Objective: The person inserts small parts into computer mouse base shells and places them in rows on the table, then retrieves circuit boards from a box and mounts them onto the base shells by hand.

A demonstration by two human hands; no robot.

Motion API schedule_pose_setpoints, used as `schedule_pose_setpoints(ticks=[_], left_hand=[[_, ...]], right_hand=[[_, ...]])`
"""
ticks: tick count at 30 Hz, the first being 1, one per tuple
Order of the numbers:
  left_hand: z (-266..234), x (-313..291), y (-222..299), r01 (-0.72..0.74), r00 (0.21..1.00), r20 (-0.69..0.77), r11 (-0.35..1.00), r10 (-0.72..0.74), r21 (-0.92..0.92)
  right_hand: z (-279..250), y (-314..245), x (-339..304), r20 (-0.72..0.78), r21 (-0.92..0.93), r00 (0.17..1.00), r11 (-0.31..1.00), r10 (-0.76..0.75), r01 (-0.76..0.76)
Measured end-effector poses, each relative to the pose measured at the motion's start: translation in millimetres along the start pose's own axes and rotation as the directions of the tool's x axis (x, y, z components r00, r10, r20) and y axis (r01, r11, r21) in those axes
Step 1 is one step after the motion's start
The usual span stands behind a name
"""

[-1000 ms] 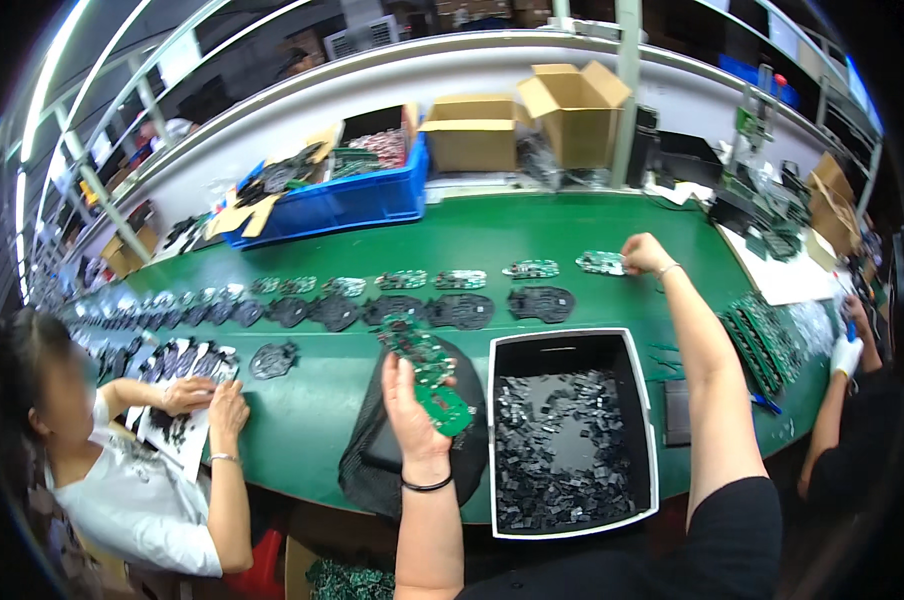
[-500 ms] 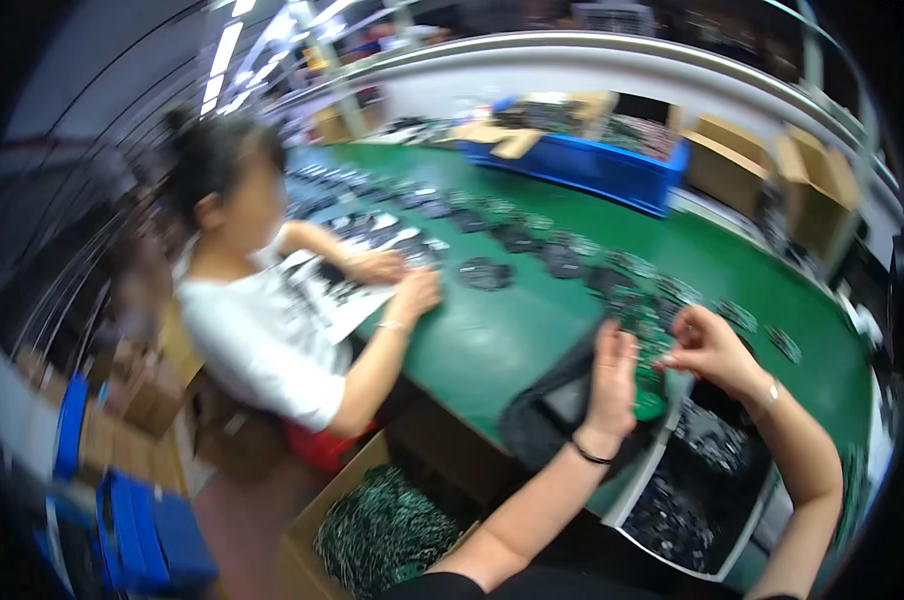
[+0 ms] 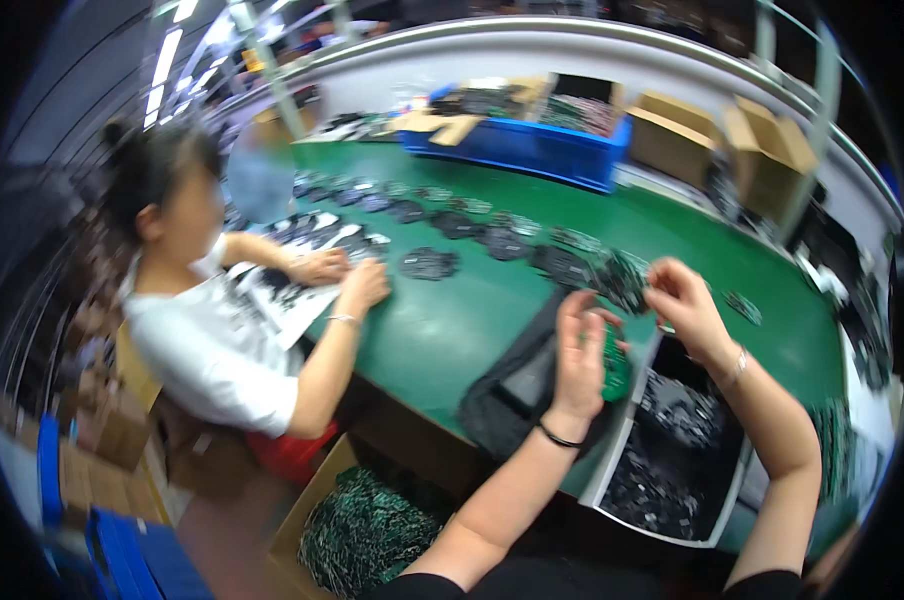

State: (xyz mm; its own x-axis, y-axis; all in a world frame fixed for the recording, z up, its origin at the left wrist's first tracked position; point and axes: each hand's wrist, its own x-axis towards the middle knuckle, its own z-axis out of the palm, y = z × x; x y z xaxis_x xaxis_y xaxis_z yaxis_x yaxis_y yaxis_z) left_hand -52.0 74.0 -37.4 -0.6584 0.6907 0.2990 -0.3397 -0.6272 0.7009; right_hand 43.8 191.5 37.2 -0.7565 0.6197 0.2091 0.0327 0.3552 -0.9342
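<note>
My left hand [image 3: 578, 365] is at the near edge of the green table, its fingers curled round a bright green circuit board [image 3: 615, 368] that shows beside the palm. My right hand [image 3: 684, 303] is to its right and farther off, thumb and fingertips pinched together. What they pinch is too small and blurred to make out. Beside those fingertips lies a dark and green cluster of parts [image 3: 622, 283]. Below my hands stands a white-rimmed bin [image 3: 602, 490] of small black parts. A black padded tray [image 3: 507, 385] lies left of my left hand.
At the left a co-worker [image 3: 212, 330] handles parts over a white sheet. Rows of dark, round parts [image 3: 429, 263] run across the table. A blue crate [image 3: 532, 150] and open cardboard boxes [image 3: 672, 130] line the back. A carton of green-and-silver pieces [image 3: 367, 525] stands below the edge.
The view has swung right, so the scene shifts left in the picture. My right hand has moved away from the left hand, toward the dark and green cluster.
</note>
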Motion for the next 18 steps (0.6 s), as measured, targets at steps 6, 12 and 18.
schedule_pose_setpoints(ticks=[6, 12, 18], left_hand=[[-12, 9, 7, 0.103, 0.978, -0.161, 0.977, -0.134, -0.189], [-9, 5, -6, 0.219, 0.960, -0.101, 0.927, -0.260, -0.305], [-24, 7, 5, 0.221, 0.968, -0.011, 0.872, -0.251, -0.436]], right_hand=[[-165, 41, 17, -0.429, -0.159, 0.896, 0.986, -0.115, 0.051], [-320, 155, -71, -0.659, -0.199, 0.722, 0.878, 0.209, -0.436], [-319, 201, -70, -0.637, -0.241, 0.716, 0.808, 0.286, -0.537]])
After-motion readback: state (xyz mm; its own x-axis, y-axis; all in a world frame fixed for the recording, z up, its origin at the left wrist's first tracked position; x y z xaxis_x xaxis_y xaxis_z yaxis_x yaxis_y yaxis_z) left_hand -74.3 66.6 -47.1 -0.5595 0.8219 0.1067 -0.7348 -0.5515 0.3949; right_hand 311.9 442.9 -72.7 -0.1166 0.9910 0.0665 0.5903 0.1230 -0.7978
